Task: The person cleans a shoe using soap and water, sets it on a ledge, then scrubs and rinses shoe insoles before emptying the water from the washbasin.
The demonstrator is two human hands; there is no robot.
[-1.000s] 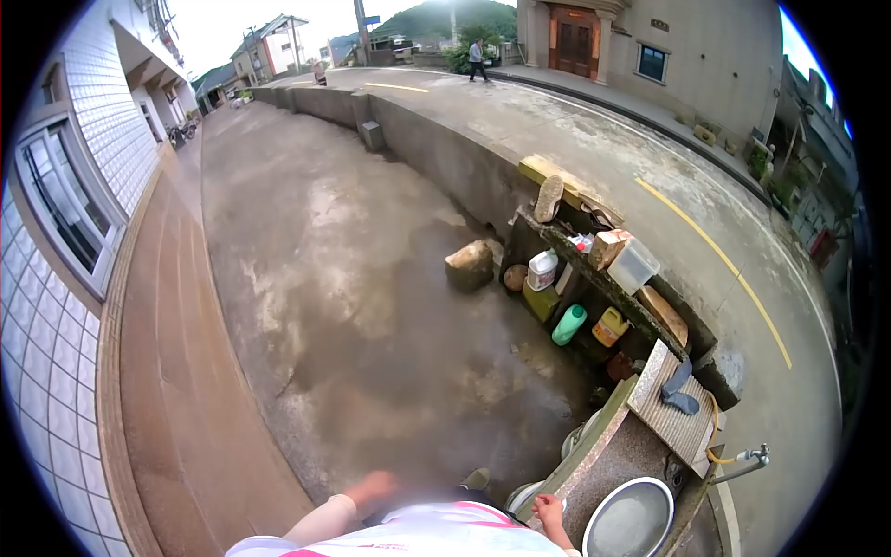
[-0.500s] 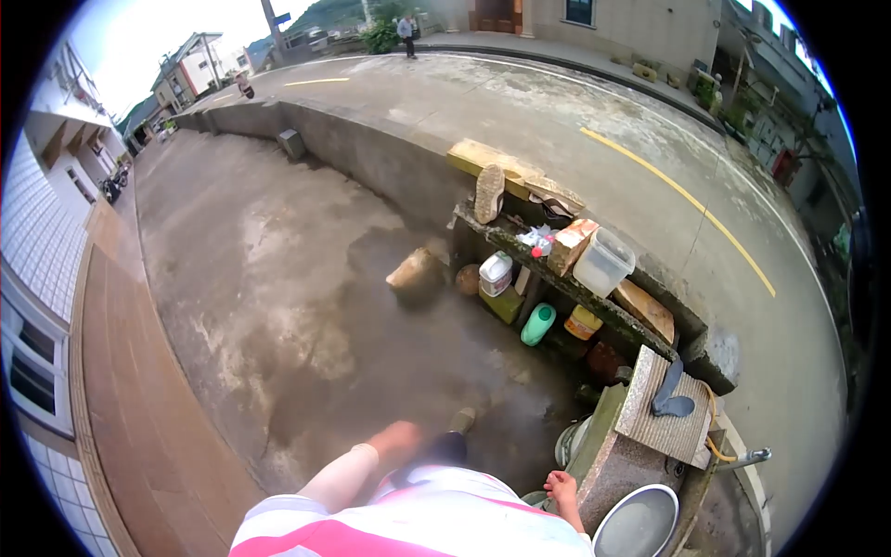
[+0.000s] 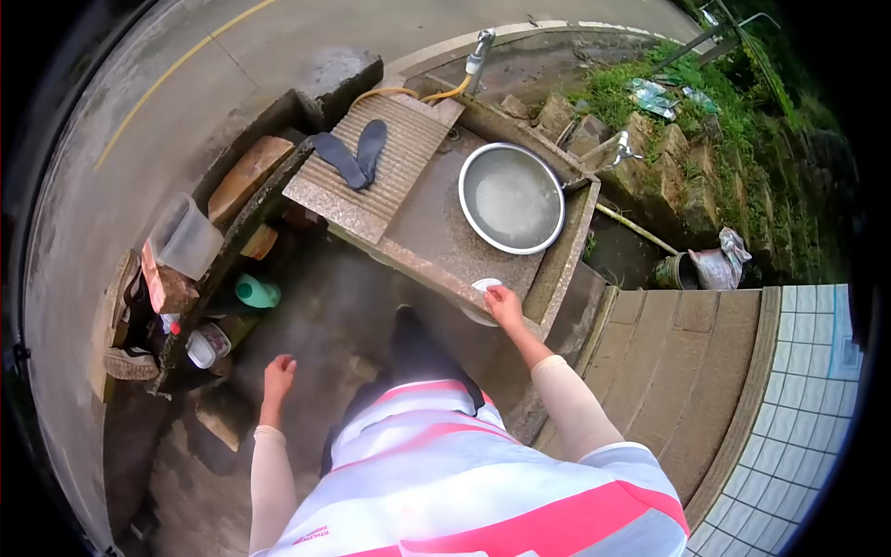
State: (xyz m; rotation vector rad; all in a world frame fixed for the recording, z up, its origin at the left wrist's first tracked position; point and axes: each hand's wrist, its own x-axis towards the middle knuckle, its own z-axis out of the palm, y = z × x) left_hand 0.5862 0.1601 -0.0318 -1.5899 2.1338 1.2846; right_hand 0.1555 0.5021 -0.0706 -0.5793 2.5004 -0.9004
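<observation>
My right hand (image 3: 504, 306) is at the front wall of the stone sink (image 3: 422, 209), its fingers bent together at a small white object (image 3: 486, 284). The object's kind is too small to make out. Behind that hand, a metal basin (image 3: 512, 197) with cloudy contents sits inside the sink. My left hand (image 3: 278, 379) hangs low over the wet ground, fingers loosely curled, with nothing visible in it. To its left are a green bottle (image 3: 257, 291) and a white plastic jug (image 3: 207, 345).
Two dark insoles (image 3: 355, 154) lie on the ribbed washboard slab (image 3: 376, 162). A tap (image 3: 481, 51) with a yellow hose stands behind. On the left ledge are a clear plastic tub (image 3: 186, 237), bricks and a shoe (image 3: 130, 364). Brown paving (image 3: 659, 362) runs along the right.
My view has swung right, bringing the whole sink, the second tap and the grassy bank into sight. My left hand has come up from the blur; my right hand now shows the white object at its fingertips.
</observation>
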